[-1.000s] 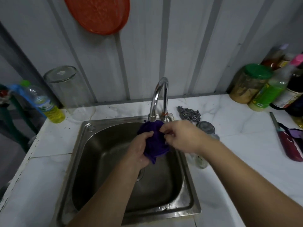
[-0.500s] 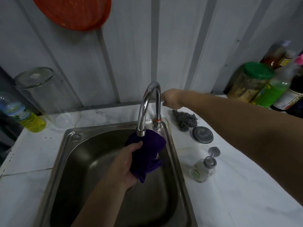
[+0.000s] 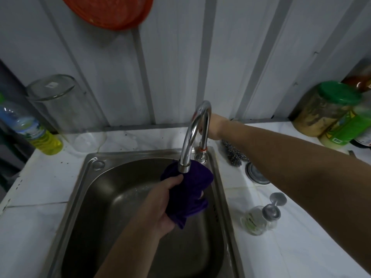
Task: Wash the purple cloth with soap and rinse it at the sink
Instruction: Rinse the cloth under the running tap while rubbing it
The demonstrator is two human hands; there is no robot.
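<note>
The purple cloth (image 3: 192,189) is bunched up right under the spout of the chrome tap (image 3: 195,135), over the steel sink (image 3: 120,207). My left hand (image 3: 162,205) grips the cloth from the left and below. My right hand (image 3: 213,127) reaches behind the tap's arch, partly hidden by it, with fingers curled at the back of the tap; what it touches is hidden. A small clear soap pump bottle (image 3: 261,217) stands on the counter right of the sink.
An upturned glass jar (image 3: 64,109) and a bottle of yellow liquid (image 3: 34,131) stand at the back left. A steel scourer (image 3: 233,153) and a metal lid (image 3: 255,173) lie right of the tap. Green-lidded jars and bottles (image 3: 331,109) crowd the back right corner.
My right hand let go of the cloth and reached up behind the tap. My left hand kept the cloth under the spout.
</note>
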